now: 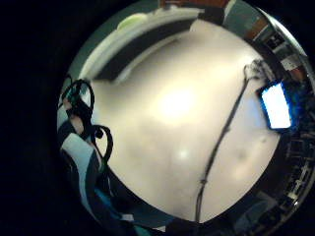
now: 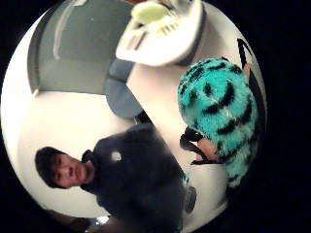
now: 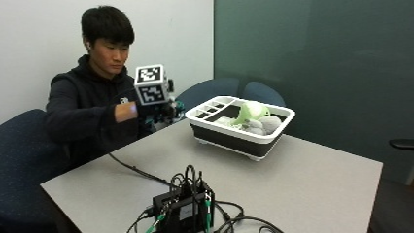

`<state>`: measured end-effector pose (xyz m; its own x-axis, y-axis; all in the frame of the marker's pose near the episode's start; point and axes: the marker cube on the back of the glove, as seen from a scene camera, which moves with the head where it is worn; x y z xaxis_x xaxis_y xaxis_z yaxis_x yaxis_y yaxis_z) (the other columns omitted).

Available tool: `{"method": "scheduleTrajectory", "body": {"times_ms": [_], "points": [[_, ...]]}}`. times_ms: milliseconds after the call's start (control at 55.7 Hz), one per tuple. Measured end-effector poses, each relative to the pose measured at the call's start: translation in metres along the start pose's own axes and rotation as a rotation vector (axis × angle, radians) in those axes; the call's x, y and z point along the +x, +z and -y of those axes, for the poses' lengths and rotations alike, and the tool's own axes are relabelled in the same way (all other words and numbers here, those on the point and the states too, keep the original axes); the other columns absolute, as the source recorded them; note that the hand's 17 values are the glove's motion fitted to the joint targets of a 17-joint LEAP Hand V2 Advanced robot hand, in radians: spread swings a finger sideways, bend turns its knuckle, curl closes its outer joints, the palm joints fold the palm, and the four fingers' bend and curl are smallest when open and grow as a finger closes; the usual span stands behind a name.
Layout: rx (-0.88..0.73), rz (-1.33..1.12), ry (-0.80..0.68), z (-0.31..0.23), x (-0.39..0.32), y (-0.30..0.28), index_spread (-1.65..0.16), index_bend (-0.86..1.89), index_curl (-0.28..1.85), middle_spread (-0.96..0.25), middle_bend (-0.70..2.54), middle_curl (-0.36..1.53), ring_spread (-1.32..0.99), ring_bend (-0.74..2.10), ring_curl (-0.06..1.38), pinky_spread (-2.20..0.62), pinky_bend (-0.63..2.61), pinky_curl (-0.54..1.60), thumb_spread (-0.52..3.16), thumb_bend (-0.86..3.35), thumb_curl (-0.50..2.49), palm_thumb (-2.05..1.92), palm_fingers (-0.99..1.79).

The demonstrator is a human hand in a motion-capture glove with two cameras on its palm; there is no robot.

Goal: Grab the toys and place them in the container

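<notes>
Gloved right hand [image 3: 162, 109] is gripping a teal striped plush toy [image 2: 221, 114], raised above the table [image 3: 310, 170], just short of the container [image 3: 271, 138]. Risk, as I judge it: toy catching the near rim and tumbling outside.

Even, soft indoor light fills the room. Glare whitens the table [image 1: 182, 123] in the palm views, and the container [image 2: 163, 36] close by is blurred.
</notes>
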<state>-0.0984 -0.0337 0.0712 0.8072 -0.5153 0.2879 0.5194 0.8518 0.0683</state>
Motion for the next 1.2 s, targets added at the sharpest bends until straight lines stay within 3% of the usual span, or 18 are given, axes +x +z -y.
{"method": "scheduleTrajectory", "body": {"times_ms": [144, 269, 449, 520, 556, 574, 610, 736, 969, 1077, 1202], "points": [[0.217, 0.005, -0.033, 0.073, -0.016, -0.057, -0.14, 0.46, 0.17, -0.21, 1.11, 0.86, -0.35, 1.37, 0.71, -0.40, 1.15, 0.64, 0.80, 0.19, 0.73, 0.64, 1.13], [0.340, 0.006, -0.070, 0.139, -0.044, -0.043, -0.13, 0.53, 0.21, -0.22, 1.15, 0.90, -0.35, 1.40, 0.72, -0.42, 1.16, 0.65, 0.71, 0.18, 0.80, 0.64, 1.09], [0.183, -0.100, 0.014, 0.175, -0.042, 0.008, -0.15, 0.30, 0.21, -0.22, 1.01, 0.90, -0.33, 1.42, 0.72, -0.40, 1.24, 0.68, 0.75, 0.13, 0.83, 0.61, 0.78], [0.124, -0.044, 0.047, 0.173, -0.039, 0.021, -0.17, 0.21, 0.22, -0.21, 0.88, 0.85, -0.32, 1.31, 0.70, -0.37, 1.12, 0.65, 0.98, 0.07, 0.74, 0.48, 0.34], [0.128, -0.007, 0.050, 0.170, -0.037, 0.023, -0.18, 0.23, 0.25, -0.20, 0.77, 0.82, -0.31, 1.20, 0.68, -0.32, 1.08, 0.65, 1.05, 0.03, 0.70, 0.41, 0.04], [0.134, 0.013, 0.050, 0.168, -0.036, 0.023, -0.18, 0.27, 0.27, -0.17, 0.64, 0.77, -0.28, 1.02, 0.64, -0.26, 1.08, 0.64, 1.06, -0.02, 0.67, 0.35, -0.26], [0.143, 0.045, 0.048, 0.163, -0.034, 0.021, -0.18, 0.29, 0.27, -0.14, 0.52, 0.72, -0.25, 0.84, 0.58, -0.21, 1.03, 0.59, 1.09, -0.05, 0.63, 0.28, -0.35], [0.143, 0.035, 0.041, 0.136, -0.034, -0.004, -0.19, 0.24, 0.27, -0.07, 0.30, 0.61, -0.17, 0.56, 0.42, -0.09, 0.90, 0.47, 1.17, -0.03, 0.54, 0.19, -0.22], [0.281, -0.016, -0.013, 0.029, -0.018, -0.081, -0.21, 0.28, 0.34, -0.03, 0.23, 0.55, -0.12, 0.39, 0.35, -0.02, 0.70, 0.39, 1.26, -0.02, 0.45, 0.15, 0.00], [0.366, -0.017, -0.022, -0.029, 0.018, -0.075, -0.21, 0.32, 0.37, -0.03, 0.28, 0.55, -0.13, 0.38, 0.33, -0.01, 0.61, 0.35, 1.31, -0.01, 0.41, 0.12, 0.10], [0.403, 0.005, 0.094, -0.084, 0.075, -0.042, -0.21, 0.35, 0.40, -0.04, 0.32, 0.56, -0.14, 0.38, 0.33, 0.00, 0.55, 0.33, 1.34, -0.01, 0.38, 0.12, 0.16]]}}
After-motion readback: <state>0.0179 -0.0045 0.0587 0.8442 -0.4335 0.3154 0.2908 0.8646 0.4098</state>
